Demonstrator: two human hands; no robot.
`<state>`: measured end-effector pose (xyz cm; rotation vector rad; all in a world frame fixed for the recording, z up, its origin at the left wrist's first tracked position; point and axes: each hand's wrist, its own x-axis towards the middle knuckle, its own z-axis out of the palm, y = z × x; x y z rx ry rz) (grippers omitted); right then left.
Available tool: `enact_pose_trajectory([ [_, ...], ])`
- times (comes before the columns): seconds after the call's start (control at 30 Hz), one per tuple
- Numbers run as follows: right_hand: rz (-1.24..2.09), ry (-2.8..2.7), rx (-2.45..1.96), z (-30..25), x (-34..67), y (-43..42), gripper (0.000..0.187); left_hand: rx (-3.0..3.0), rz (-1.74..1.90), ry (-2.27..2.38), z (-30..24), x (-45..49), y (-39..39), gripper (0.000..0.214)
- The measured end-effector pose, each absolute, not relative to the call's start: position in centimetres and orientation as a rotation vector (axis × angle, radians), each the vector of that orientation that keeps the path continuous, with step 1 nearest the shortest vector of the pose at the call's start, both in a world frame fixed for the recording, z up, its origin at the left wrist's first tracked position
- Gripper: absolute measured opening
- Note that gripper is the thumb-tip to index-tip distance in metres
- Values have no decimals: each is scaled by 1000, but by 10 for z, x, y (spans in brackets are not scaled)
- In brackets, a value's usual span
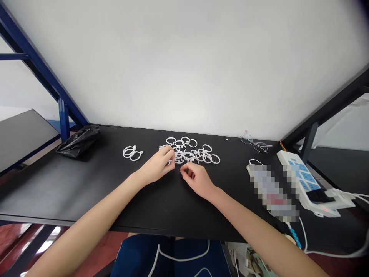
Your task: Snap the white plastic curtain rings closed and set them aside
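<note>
Many white plastic rings with small knob-like closures lie in a loose pile (187,156) in the middle of the black table. My left hand (160,163) is at the pile's near left edge, fingers curled and pressed together. It covers part of some rings, and what lies between its fingertips is hidden. Just in front of the pile, my right hand (198,180) has its thumb and forefinger brought together in a pinch. Anything at their tips is too small to make out. A few more white rings (132,152) form a separate group to the left.
A crumpled black plastic bag (80,142) sits at the left. On the right are eyeglasses (255,144), a blurred-out phone (271,192) with a cable, and a white power strip (305,181) with plugs. A pale wall (184,69) stands behind the table (138,207).
</note>
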<state>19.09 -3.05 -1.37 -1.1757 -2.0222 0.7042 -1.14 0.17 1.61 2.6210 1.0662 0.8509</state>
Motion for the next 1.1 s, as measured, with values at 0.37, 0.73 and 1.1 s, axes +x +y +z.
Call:
enact_pose_trajectory([
  [0.37,703,-2031,-1167,-13,191,-30,10,2744,746,1043,12,-11,2,14],
  [0.73,702,-2040,-1179,-12,191,-31,10,2742,760,1113,11,-12,2,9],
  [1.1,708,-2046,-1182,-13,191,-30,10,2732,754,1146,11,-12,2,10],
])
